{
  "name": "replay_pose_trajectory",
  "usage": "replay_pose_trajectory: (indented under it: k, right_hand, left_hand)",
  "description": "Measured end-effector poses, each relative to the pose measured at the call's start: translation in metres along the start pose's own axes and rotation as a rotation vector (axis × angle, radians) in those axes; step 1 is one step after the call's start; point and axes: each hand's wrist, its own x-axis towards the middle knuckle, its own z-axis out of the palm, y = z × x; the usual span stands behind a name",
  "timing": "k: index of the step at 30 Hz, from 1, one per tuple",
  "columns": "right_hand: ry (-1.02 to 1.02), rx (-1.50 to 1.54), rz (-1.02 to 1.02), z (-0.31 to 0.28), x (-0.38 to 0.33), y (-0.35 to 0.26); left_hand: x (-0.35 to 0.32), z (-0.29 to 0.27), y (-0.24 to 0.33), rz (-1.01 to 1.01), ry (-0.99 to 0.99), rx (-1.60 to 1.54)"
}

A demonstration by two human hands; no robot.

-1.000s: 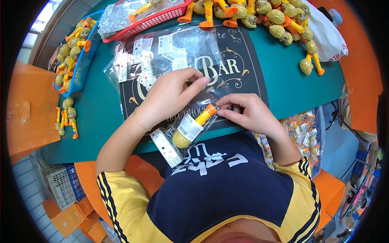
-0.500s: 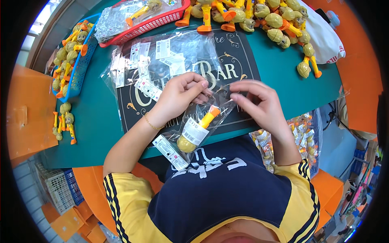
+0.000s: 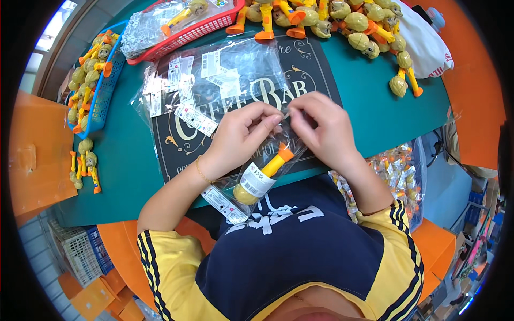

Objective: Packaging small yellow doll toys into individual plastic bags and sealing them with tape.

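Observation:
A clear plastic bag (image 3: 266, 146) hangs between my hands near the table's front edge. Inside it lies a toy with a yellow stick and orange end (image 3: 277, 161), a ridged yellow-green head and a white label wrapped round it. My left hand (image 3: 238, 136) pinches the upper left part of the bag. Thumb and fingers of my right hand (image 3: 324, 125) are pressed together at the bag's upper right edge, close to my left fingertips. A printed white strip (image 3: 224, 203) shows at the bag's lower left. Flat clear bags with labels (image 3: 249, 72) lie beyond my hands on a black printed mat (image 3: 321, 72).
More loose toys (image 3: 361, 27) are heaped at the far right beside a white bag (image 3: 425, 48). A blue basket (image 3: 105, 88) of toys and a red basket (image 3: 187, 38) of packed ones stand at the left. Packed toys (image 3: 399, 176) fill a large bag at my right.
My right hand has moved left and its fingers have closed at the bag's edge, near my left hand. The bagged toy has shifted only slightly.

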Motion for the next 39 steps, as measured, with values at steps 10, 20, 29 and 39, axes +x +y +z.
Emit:
replay_pose_trajectory:
  k: [10, 20, 29, 39]
  right_hand:
    - [-0.455, 0.560, 0.151, -0.144, -0.108, 0.076]
    - [0.077, -0.439, -0.094, 0.074, -0.179, 0.214]
    - [-1.128, -0.141, 0.360, -0.055, -0.109, 0.074]
    - [-0.246, 1.088, 0.269, -0.032, -0.018, -0.019]
  left_hand:
    - [0.008, -0.016, -0.004, -0.044, 0.269, -0.616]
    - [-0.001, -0.007, 0.014, 0.041, 0.262, -0.531]
    - [-0.015, -0.003, 0.023, 0.064, 0.317, -0.474]
    - [-0.028, 0.019, 0.051, 0.169, 0.271, -0.434]
